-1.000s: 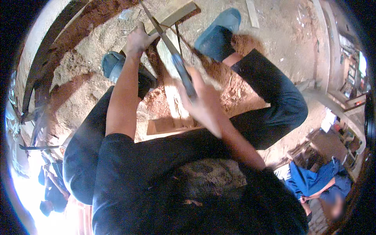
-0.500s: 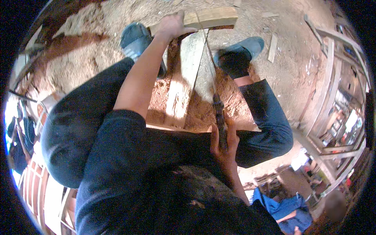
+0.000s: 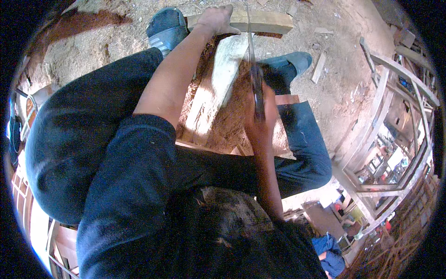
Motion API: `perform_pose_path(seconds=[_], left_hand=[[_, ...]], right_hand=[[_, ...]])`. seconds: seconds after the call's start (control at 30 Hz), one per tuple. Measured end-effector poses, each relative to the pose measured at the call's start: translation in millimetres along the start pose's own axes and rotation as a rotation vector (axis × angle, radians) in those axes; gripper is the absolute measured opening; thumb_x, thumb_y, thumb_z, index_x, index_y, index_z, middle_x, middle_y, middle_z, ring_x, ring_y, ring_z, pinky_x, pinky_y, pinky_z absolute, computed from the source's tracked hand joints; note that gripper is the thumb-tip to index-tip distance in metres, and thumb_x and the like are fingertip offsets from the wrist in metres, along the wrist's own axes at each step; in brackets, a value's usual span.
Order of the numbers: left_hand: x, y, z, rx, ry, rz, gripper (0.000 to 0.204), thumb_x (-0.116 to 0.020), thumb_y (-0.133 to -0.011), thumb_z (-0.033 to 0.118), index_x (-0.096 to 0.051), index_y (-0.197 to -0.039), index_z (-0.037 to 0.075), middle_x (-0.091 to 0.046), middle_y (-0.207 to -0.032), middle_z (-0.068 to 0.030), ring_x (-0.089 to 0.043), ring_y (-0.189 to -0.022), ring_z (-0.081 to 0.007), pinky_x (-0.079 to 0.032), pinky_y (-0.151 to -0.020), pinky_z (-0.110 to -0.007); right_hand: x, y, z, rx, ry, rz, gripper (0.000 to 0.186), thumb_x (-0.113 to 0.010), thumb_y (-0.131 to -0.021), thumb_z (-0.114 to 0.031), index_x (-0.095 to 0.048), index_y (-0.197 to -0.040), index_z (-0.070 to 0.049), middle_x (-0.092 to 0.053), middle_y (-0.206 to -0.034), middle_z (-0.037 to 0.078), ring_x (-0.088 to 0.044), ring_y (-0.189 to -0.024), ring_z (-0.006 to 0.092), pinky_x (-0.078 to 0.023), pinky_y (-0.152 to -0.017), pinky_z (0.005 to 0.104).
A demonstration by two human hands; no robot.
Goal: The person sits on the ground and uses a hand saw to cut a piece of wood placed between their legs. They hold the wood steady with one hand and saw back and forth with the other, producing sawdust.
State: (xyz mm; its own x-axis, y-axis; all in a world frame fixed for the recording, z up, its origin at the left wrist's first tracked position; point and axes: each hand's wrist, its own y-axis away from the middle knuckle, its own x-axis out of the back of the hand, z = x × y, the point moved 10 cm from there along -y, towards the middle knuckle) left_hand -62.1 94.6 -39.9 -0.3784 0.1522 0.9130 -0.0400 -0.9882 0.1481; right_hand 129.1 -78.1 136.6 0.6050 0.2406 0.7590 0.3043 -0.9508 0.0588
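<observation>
My left hand (image 3: 214, 19) grips a short, squared wooden block (image 3: 272, 21) near its left end, with the thumb along the block's near side. The block lies crosswise at the far side, over the end of a pale wooden plank (image 3: 214, 93) that slopes toward me. In my right hand (image 3: 262, 109) is the dark handle of a handsaw (image 3: 252, 51), fingers closed round it. Seen edge-on, its thin blade runs away from me across the block, right of my left hand. How deep the blade sits in the wood cannot be made out.
My sandalled feet (image 3: 168, 31) stand either side of the plank. A loose wood strip (image 3: 318, 68) lies on the dusty ground to the right. Farther right stands a wooden frame (image 3: 378, 104). Another person in blue clothing (image 3: 329, 253) is at lower right.
My right hand has moved away from my lap toward the block, pushing the saw forward across it. My left hand stays on the block. The whole view has shifted slightly.
</observation>
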Motion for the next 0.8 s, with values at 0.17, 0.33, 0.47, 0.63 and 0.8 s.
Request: perform_pose_path(seconds=[0.17, 0.33, 0.47, 0.63, 0.8], left_hand=[[-9.6, -8.4, -9.8, 0.005, -0.008, 0.024, 0.084, -0.071, -0.070, 0.068, -0.053, -0.119, 0.001, -0.066, -0.108, -0.0221, -0.066, -0.101, -0.0369, -0.053, -0.087, -0.045], [-7.5, 1.5, -4.6, 0.003, 0.027, 0.028, 0.085, -0.073, -0.067, 0.068, -0.053, -0.116, 0.002, -0.067, -0.106, -0.0222, -0.066, -0.099, -0.0379, -0.053, -0.087, -0.047], [-15.8, 2.4, -9.7, -0.024, -0.016, 0.007, 0.085, -0.073, -0.065, 0.069, -0.053, -0.114, 0.002, -0.067, -0.105, -0.0217, -0.066, -0.098, -0.0385, -0.053, -0.087, -0.047], [-2.4, -2.2, 2.8, 0.008, -0.024, 0.007, 0.087, -0.073, -0.064, 0.070, -0.054, -0.114, 0.001, -0.066, -0.109, -0.0228, -0.064, -0.104, -0.0390, -0.052, -0.089, -0.047], [-5.9, -0.7, -8.9, 0.038, 0.036, -0.019, 0.088, -0.072, -0.065, 0.070, -0.053, -0.116, 0.001, -0.065, -0.111, -0.0243, -0.063, -0.105, -0.0392, -0.051, -0.091, -0.047]], right_hand=[[14.3, 70.2, 41.3, -0.123, -0.192, 0.059, 0.038, -0.055, -0.096, -0.011, -0.047, -0.129, 0.006, -0.060, -0.119, 0.023, -0.061, -0.109, 0.0310, -0.047, -0.094, 0.0376], [8.8, 39.4, 14.2, -0.089, -0.096, -0.014, 0.037, -0.056, -0.094, -0.008, -0.048, -0.129, 0.003, -0.060, -0.118, 0.022, -0.061, -0.109, 0.0308, -0.047, -0.095, 0.0366], [-12.2, -2.6, 17.7, -0.091, -0.128, -0.072, 0.035, -0.055, -0.095, -0.009, -0.049, -0.127, 0.003, -0.061, -0.118, 0.022, -0.061, -0.107, 0.0301, -0.046, -0.094, 0.0370], [23.9, 78.0, 11.0, -0.003, -0.051, 0.081, 0.036, -0.057, -0.095, -0.012, -0.050, -0.127, 0.001, -0.065, -0.104, 0.017, -0.064, -0.093, 0.0267, -0.050, -0.082, 0.0370], [-10.9, -16.2, 16.4, -0.032, -0.148, 0.036, 0.040, -0.061, -0.092, -0.011, -0.049, -0.129, 0.001, -0.067, -0.099, 0.017, -0.067, -0.082, 0.0286, -0.053, -0.072, 0.0355]])
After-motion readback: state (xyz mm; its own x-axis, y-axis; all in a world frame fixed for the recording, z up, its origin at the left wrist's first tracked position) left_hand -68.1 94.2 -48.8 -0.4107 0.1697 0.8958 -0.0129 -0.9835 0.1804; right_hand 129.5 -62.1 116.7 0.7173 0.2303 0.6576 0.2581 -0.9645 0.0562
